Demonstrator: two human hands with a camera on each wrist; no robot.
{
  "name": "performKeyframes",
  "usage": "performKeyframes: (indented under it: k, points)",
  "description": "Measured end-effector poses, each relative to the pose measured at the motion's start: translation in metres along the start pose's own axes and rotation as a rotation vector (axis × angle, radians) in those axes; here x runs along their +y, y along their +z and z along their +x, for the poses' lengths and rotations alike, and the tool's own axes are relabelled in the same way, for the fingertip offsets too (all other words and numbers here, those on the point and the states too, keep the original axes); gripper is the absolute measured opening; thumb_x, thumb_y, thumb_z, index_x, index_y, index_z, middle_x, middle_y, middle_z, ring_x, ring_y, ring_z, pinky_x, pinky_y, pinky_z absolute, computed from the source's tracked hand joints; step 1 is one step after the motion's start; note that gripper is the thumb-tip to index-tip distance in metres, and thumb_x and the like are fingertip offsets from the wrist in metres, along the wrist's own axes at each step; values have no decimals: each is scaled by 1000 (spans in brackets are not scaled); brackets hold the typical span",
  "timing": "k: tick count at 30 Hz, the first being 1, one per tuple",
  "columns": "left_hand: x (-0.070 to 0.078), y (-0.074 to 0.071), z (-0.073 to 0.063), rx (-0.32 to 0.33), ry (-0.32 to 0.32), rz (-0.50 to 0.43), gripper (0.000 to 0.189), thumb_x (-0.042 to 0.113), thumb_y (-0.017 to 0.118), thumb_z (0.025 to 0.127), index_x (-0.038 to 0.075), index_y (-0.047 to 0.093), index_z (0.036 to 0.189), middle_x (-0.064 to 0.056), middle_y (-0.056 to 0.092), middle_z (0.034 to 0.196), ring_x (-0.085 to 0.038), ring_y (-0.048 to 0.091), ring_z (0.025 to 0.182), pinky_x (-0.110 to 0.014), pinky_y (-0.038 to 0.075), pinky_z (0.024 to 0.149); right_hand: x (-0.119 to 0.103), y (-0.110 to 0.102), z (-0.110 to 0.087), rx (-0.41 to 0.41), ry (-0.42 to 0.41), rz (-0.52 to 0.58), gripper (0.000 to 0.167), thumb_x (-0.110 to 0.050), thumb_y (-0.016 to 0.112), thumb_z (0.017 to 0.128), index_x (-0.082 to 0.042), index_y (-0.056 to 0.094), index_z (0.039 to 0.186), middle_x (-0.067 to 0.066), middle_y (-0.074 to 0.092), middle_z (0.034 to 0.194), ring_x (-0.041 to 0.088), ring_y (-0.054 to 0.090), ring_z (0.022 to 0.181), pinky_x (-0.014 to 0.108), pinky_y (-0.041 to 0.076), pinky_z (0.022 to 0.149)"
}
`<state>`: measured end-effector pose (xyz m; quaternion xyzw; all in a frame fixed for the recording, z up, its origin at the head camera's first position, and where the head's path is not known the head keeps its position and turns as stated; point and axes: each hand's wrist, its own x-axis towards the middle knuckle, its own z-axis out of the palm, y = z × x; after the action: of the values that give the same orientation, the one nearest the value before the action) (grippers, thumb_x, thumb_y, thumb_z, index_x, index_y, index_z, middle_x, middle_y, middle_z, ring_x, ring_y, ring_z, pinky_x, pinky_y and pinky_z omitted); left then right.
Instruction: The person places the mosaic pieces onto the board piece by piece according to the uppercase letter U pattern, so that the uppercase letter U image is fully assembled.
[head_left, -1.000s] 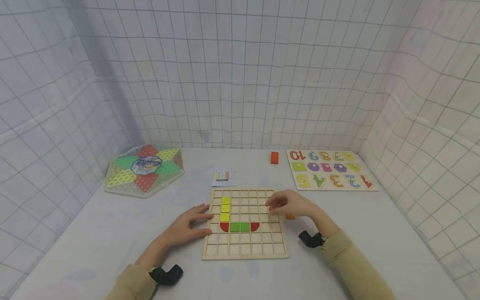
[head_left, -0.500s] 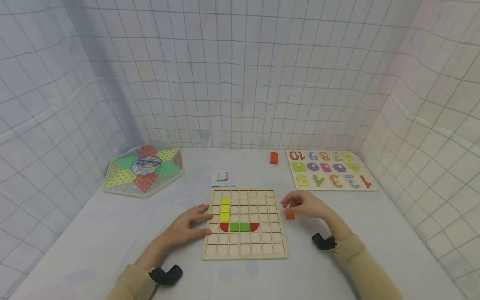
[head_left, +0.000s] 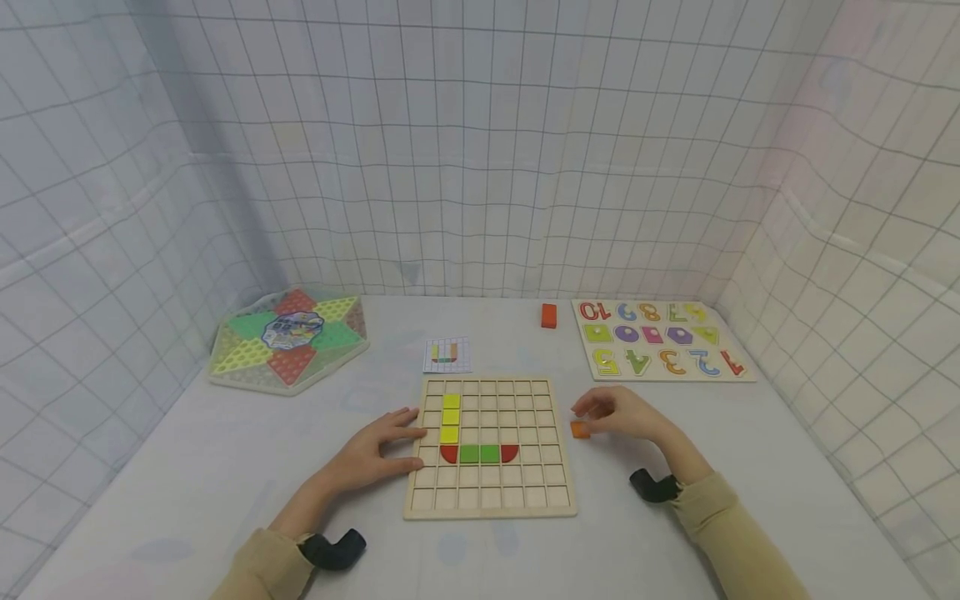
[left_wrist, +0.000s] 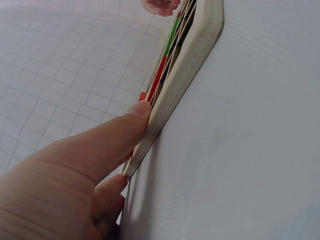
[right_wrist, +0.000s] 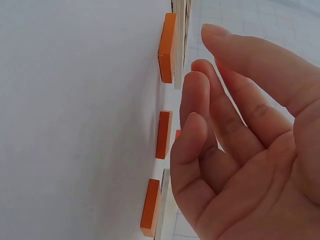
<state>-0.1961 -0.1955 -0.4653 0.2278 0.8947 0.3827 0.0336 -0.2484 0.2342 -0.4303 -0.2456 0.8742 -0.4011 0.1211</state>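
Observation:
My left hand rests at the left edge of the gridded wooden board, its fingers spread and its thumb touching the rim. On the board, yellow square tiles form a column. Below them, two green tiles lie between two red rounded corner tiles. To the right of the board, my right hand hovers over an orange tile, fingers bent and thumb held apart. The right wrist view shows three orange tiles on the table beside that hand, with nothing between its fingers.
Behind the board lies a small pattern card. A red-orange block is farther back. A number and shape puzzle lies back right, a hexagonal star game board back left. Grid-patterned cloth walls enclose the table.
My right hand has moved right, from over the board's right edge to beside the orange tiles, and lowered slightly. My left hand has stayed at the board's left edge.

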Motion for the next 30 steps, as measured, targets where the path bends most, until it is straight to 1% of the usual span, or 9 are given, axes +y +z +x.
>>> performKeyframes:
  k: [4, 9, 14, 18, 21, 25, 28, 30]
  points:
    - [0, 0, 0, -1, -5, -1, 53, 46, 72, 78, 18, 64, 123, -7, 39, 146, -36, 23, 138, -59, 20, 108, 3, 0, 0, -6, 13, 23, 29, -11, 75, 79, -1, 66, 105, 10, 66, 98, 19, 54, 79, 26, 46, 66]
    - [0, 0, 0, -3, 1, -13, 54, 46, 72, 79, 17, 64, 123, -8, 39, 146, -37, 23, 138, -60, 19, 108, 6, -1, -1, -21, 21, 40, 31, -11, 78, 76, -4, 67, 103, 7, 66, 96, 19, 56, 77, 25, 48, 69]
    - [-1, 1, 0, 0, 7, -18, 53, 45, 72, 79, 18, 64, 123, -8, 39, 146, -37, 23, 138, -60, 19, 108, 9, 0, -1, -20, 26, 12, 31, -8, 78, 75, -3, 66, 103, 8, 65, 94, 18, 56, 76, 24, 48, 67]
    - [-1, 1, 0, 2, 6, -24, 52, 45, 72, 79, 18, 65, 122, -8, 39, 146, -37, 23, 138, -60, 19, 108, 1, 2, -3, -21, 30, -3, 29, -2, 75, 77, 2, 65, 104, 13, 64, 93, 21, 55, 76, 25, 47, 66]
    - [-1, 1, -1, 4, 10, -23, 52, 45, 72, 79, 18, 65, 122, -8, 40, 146, -37, 23, 138, -60, 19, 108, -13, 0, -8, -28, 31, 3, 28, 1, 73, 77, 5, 64, 103, 17, 64, 92, 24, 55, 76, 25, 46, 66]
    - [0, 0, -1, 7, 19, -19, 52, 45, 72, 79, 17, 65, 122, -8, 40, 146, -38, 24, 137, -60, 20, 108, -29, -2, -13, -33, 32, 11, 28, 2, 73, 77, 6, 64, 103, 18, 63, 92, 24, 54, 77, 24, 47, 66]
    - [-1, 0, 0, 9, 20, -18, 51, 45, 72, 79, 17, 65, 121, -8, 40, 145, -37, 24, 137, -60, 20, 108, -29, -2, -13, -28, 37, 12, 27, 3, 73, 76, 6, 64, 102, 18, 63, 92, 24, 54, 76, 25, 47, 66]
    - [-1, 0, 0, 9, 17, -19, 51, 45, 73, 79, 17, 65, 121, -8, 40, 145, -37, 24, 137, -60, 20, 108, -18, -1, -10, -23, 41, 11, 27, 0, 74, 76, 3, 65, 101, 14, 64, 91, 22, 55, 76, 25, 47, 66]
